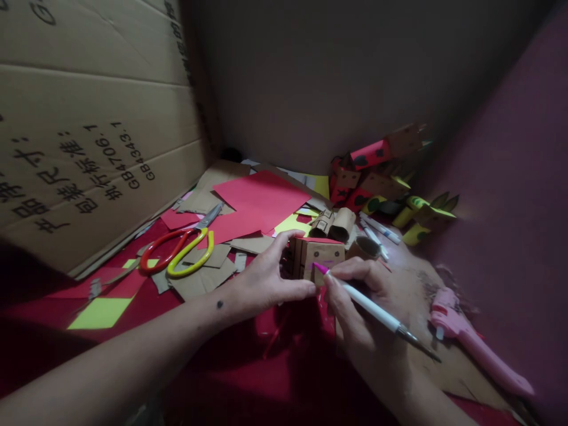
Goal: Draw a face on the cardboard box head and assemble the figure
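A small cardboard box [328,251] with a red top edge bears two drawn round eyes and a purple mark. My left hand [266,275] grips it from the left, thumb below and fingers at the back. In my right hand [364,296] is a white marker [373,307] with a pink tip, pinched between thumb and fingers. That tip touches or nearly touches the box's front face, left of the purple mark. Scissors [177,254] with red and yellow handles lie open on scraps to the left.
Red paper [266,201] and cardboard scraps cover the back. Decorated cardboard figures [377,171] stand at the back right, near cardboard tubes [344,222] and white markers [379,228]. A pink glue gun [479,343] lies right; a large carton [97,130] rises left.
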Motion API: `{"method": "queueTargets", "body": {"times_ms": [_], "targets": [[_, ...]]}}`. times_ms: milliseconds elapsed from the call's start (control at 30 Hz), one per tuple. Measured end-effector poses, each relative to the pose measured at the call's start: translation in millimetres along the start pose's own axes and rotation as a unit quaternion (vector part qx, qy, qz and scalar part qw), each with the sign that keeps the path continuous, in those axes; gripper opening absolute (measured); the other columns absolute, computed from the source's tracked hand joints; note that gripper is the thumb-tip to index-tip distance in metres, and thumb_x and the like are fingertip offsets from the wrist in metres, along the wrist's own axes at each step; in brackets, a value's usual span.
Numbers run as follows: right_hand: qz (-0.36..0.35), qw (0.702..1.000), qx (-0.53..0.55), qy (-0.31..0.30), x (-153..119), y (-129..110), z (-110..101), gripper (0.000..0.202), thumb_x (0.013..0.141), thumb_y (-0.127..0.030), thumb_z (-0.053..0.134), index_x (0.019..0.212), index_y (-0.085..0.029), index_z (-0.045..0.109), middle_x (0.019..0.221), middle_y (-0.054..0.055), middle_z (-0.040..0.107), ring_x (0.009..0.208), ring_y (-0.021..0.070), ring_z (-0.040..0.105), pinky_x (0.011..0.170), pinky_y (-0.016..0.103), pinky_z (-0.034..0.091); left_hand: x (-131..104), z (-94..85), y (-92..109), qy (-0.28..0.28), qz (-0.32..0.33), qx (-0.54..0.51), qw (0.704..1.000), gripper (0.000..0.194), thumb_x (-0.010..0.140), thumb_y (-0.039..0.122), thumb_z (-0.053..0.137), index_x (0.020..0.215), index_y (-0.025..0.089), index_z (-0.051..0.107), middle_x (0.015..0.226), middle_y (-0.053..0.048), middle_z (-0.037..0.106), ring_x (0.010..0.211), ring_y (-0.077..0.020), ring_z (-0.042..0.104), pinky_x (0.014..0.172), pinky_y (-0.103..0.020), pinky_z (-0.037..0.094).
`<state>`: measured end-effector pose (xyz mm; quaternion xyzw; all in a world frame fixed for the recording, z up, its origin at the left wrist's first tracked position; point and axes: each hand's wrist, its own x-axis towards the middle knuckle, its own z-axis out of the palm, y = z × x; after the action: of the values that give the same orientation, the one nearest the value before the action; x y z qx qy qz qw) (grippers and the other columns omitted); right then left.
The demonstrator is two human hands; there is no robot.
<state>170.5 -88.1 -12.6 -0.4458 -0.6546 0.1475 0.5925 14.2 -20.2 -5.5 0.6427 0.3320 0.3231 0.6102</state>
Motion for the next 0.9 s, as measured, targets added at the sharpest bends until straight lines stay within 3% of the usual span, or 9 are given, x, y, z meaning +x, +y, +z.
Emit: {"method": "queueTargets", "body": {"times_ms": [333,900], "targets": [[0.008,1.000,-0.017,-0.012,-2.7,2.7,-1.5,0.011,0.090,-0.014,0.056,0.085,-0.023,0.052,0.074,-0.004,0.052,0.055,0.0076,0.049,0.051,0.022,0.043,0.2,-0.5,0.7,-0.005,0.001,-0.003,1.000,0.075,0.072,0.023,0.077,0.133,0.024,0.034,0.112,-0.007,0.064,0.101,-0.0273,0.064,0.083,-0.042,0.051],[0.001,1.000,0.001,-0.026,-2.0,4.3,-3.5,0.011,0.091,-0.014,0.055,0.086,-0.023,0.051,0.079,-0.003,0.054,0.062,0.0085,0.051,0.055,0.022,0.045,0.7,0.2,-0.3,-0.011,0.010,-0.014,1.000,0.072,0.072,0.021,0.077,0.130,0.024,0.035,0.110,-0.005,0.064,0.100,-0.0251,0.063,0.085,-0.040,0.051]]}}
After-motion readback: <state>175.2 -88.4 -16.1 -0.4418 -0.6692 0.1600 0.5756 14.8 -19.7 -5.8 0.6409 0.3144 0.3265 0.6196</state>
